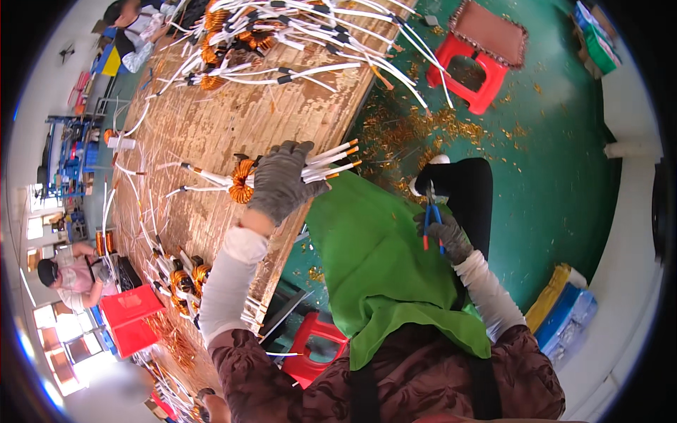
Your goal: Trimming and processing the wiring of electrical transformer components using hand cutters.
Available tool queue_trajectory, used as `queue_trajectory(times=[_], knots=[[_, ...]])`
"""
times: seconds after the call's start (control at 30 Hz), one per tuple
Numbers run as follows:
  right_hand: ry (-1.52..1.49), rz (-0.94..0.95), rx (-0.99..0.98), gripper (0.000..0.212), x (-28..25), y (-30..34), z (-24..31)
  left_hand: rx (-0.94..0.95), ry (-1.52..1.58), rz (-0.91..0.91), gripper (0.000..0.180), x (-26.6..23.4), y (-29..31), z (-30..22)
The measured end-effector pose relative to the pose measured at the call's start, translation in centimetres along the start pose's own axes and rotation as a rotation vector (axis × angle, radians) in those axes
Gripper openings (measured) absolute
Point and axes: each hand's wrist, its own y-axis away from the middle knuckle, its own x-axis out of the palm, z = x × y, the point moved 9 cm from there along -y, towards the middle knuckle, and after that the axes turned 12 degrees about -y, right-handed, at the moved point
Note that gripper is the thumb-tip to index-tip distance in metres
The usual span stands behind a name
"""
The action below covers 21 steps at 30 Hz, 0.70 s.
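My left hand (pixel 281 182), in a grey glove, is closed round the white-sleeved leads (pixel 326 163) of a copper-wound ring coil (pixel 242 181) at the table's edge. Several leads stick out to the right past the fingers, with copper-coloured tips. More white leads with dark sleeves fan out to the left of the coil. My right hand (pixel 450 238), also gloved in grey, grips a pair of pliers (pixel 433 211) with one red and one blue handle. The jaws point up and away from me, over my lap and apart from the leads.
Other coils with white leads (pixel 247 42) are heaped at the table's (pixel 310 99) far end, and more coils (pixel 185 282) lie at its left. A red stool (pixel 469 74) stands on the green floor among copper scraps (pixel 416 127). Two people (pixel 77 278) sit beyond the table.
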Motion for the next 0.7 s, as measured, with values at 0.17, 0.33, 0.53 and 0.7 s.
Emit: queue_trajectory(times=[0.17, 0.33, 0.53, 0.7], knots=[[0.195, 0.07, -0.103, 0.054, 5.3, -0.1, 4.0, 0.162, 0.142, -0.255, 0.028, -1.4, 1.8, -1.3], [0.7, 0.147, -0.534, 0.062, 8.7, -1.8, 5.3, 0.195, -0.058, -0.187, 0.028, 2.6, 1.4, -5.4], [0.983, -0.024, -0.582, 0.061, 10.2, -1.1, 6.9, 0.144, -0.016, -0.042, 0.022, 4.5, -0.5, -4.7], [0.974, -0.024, -0.651, 0.06, 11.9, -1.7, 7.8, 0.095, 0.42, -0.23, 0.015, 3.2, -0.6, -2.7]])
